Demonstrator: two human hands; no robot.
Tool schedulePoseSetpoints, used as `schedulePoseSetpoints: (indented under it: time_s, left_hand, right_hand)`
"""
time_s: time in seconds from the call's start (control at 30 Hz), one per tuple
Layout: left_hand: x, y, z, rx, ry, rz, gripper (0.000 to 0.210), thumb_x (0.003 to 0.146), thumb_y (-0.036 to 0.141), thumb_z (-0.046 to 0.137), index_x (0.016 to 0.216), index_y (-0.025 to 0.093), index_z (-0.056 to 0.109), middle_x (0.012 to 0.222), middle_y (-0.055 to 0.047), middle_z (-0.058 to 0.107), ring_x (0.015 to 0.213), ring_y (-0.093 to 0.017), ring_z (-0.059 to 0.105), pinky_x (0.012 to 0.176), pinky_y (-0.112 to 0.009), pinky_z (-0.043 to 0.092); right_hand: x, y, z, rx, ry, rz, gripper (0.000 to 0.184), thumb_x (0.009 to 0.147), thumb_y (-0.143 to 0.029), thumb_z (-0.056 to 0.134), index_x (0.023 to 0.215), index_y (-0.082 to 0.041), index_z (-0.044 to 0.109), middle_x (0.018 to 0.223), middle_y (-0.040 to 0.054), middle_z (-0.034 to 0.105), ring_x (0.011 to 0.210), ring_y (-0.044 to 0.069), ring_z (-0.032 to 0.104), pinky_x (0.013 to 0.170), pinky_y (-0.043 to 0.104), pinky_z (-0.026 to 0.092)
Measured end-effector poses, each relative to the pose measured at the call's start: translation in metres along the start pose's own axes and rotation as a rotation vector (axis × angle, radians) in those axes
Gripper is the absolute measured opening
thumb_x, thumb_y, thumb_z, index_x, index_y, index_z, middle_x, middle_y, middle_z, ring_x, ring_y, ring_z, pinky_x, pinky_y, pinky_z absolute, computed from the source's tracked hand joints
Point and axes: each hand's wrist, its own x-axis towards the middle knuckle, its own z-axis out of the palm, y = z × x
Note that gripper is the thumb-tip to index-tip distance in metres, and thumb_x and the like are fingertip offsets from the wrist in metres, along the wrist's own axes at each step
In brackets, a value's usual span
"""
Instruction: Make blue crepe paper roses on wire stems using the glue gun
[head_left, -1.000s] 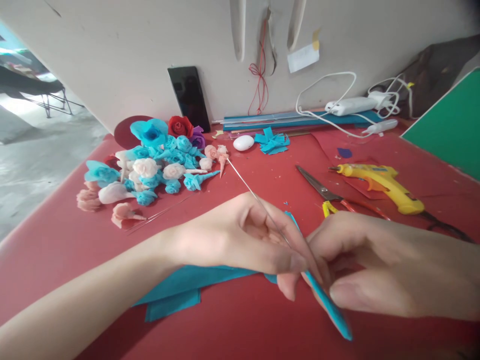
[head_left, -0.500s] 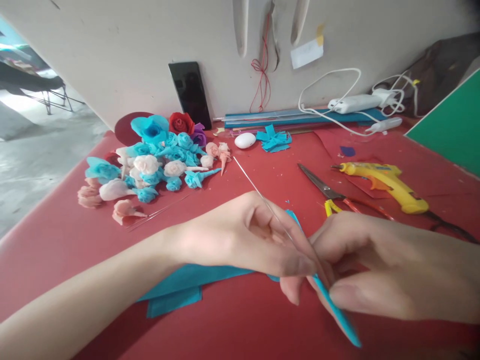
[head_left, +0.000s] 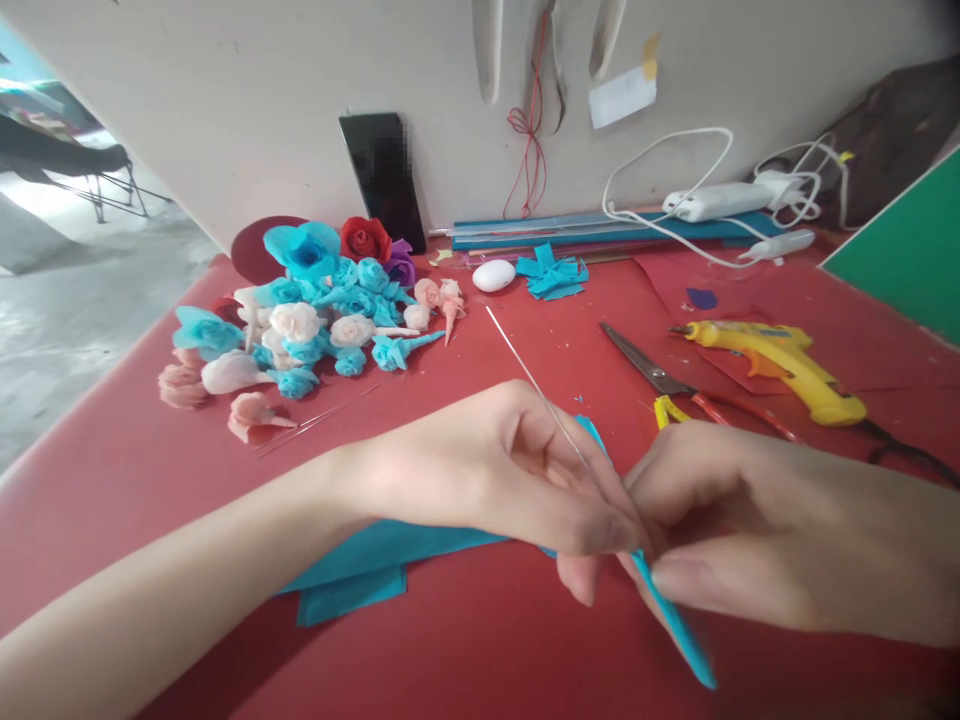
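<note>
Between thumb and fingers, my left hand pinches a thin wire, whose bare end points up and away from me. Blue crepe paper is rolled tightly around the near end of the wire, sticking out below the fingers. My right hand is closed on this rolled blue paper, thumb pressed against it beside the left fingertips. Under the left wrist lie flat blue paper strips. Another bit of blue paper shows just behind the hands.
Blue, white, pink and red paper flowers are heaped at the left. Scissors and a yellow glue gun lie at the right. A phone leans on the wall near a white egg-shaped object and a power strip.
Both hands keep nearly the same grip, with the rolled blue paper shifted very slightly. The whole view has moved a little.
</note>
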Motion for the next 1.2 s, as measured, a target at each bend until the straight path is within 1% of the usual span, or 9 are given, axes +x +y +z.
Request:
schedulePoseSetpoints:
  time_s: [0.1,0.2,0.33,0.5,0.6,0.73,0.87,1.1,1.2]
  left_hand:
    - [0.0,0.0,0.0,0.013,0.008,-0.018,0.02,0.078,0.001,0.058,0.073,0.015,0.071,0.051,0.007,0.067,0.056,-0.005,0.062,0.068,-0.012,0.05]
    - [0.001,-0.001,0.0,-0.006,0.02,-0.015,0.019,0.079,0.003,0.058,0.072,0.015,0.071,0.048,0.007,0.063,0.053,-0.003,0.058,0.062,-0.009,0.049]
    - [0.002,-0.002,-0.004,-0.054,0.077,0.058,0.018,0.08,0.007,0.058,0.074,0.016,0.072,0.051,0.006,0.063,0.054,-0.005,0.059,0.059,-0.011,0.049]
    - [0.005,-0.004,-0.01,-0.052,0.161,0.174,0.016,0.081,0.014,0.06,0.074,0.015,0.074,0.065,0.001,0.07,0.06,-0.007,0.061,0.065,-0.017,0.051]
    - [0.007,-0.007,-0.01,-0.054,0.159,0.199,0.016,0.082,0.019,0.061,0.076,0.014,0.074,0.066,-0.001,0.07,0.06,-0.008,0.06,0.062,-0.018,0.05]
    - [0.008,-0.01,-0.007,-0.031,0.132,0.139,0.016,0.081,0.024,0.063,0.08,0.014,0.075,0.066,-0.003,0.07,0.06,-0.01,0.061,0.061,-0.02,0.049]
    - [0.009,-0.011,-0.003,-0.039,0.14,0.138,0.014,0.08,0.023,0.063,0.082,0.015,0.075,0.066,-0.003,0.07,0.061,-0.01,0.061,0.061,-0.02,0.049]
    - [0.007,-0.008,0.001,0.033,0.203,0.148,0.014,0.081,0.022,0.063,0.085,0.017,0.076,0.072,-0.004,0.073,0.066,-0.011,0.063,0.062,-0.019,0.049]
    - [0.007,-0.011,0.002,0.009,0.193,0.129,0.015,0.081,0.023,0.063,0.086,0.017,0.075,0.07,-0.003,0.072,0.063,-0.01,0.062,0.063,-0.019,0.049]
  right_hand:
    - [0.002,0.0,0.001,0.029,0.004,-0.034,0.025,0.087,-0.027,0.048,0.1,-0.035,0.069,0.076,-0.0035,0.065,0.069,0.011,0.056,0.049,0.018,0.037]
    - [0.004,-0.001,-0.001,0.02,0.12,-0.06,0.026,0.088,-0.035,0.048,0.084,-0.025,0.072,0.073,0.0007,0.063,0.063,0.011,0.054,0.046,0.019,0.036]
    - [0.006,0.0,-0.013,0.022,0.285,-0.071,0.042,0.089,-0.038,0.044,0.057,-0.018,0.062,0.049,-0.0015,0.041,0.046,0.007,0.037,0.041,0.019,0.03]
    - [0.01,0.008,-0.041,0.032,0.757,-0.092,0.03,0.085,-0.037,0.053,0.062,-0.017,0.056,0.051,-0.0046,0.036,0.045,0.004,0.031,0.041,0.018,0.023]
    - [0.01,0.008,-0.049,0.064,0.902,-0.139,0.033,0.082,-0.044,0.058,0.064,-0.016,0.055,0.054,-0.0046,0.04,0.048,0.004,0.034,0.042,0.017,0.026]
    - [0.01,-0.001,-0.036,0.06,0.741,-0.217,0.017,0.081,-0.037,0.061,0.083,-0.02,0.065,0.078,-0.0028,0.062,0.068,0.006,0.054,0.057,0.014,0.04]
    - [0.013,-0.007,-0.019,0.135,0.54,-0.244,0.016,0.086,-0.031,0.055,0.081,-0.019,0.065,0.081,-0.0029,0.065,0.078,0.008,0.06,0.069,0.015,0.046]
    - [0.008,-0.012,-0.019,0.075,0.737,-0.275,0.017,0.085,-0.033,0.058,0.076,-0.019,0.065,0.077,-0.0029,0.065,0.075,0.008,0.06,0.065,0.013,0.047]
    - [0.009,-0.011,-0.017,0.064,0.693,-0.276,0.018,0.086,-0.034,0.056,0.078,-0.02,0.064,0.078,-0.0038,0.065,0.075,0.007,0.06,0.064,0.012,0.046]
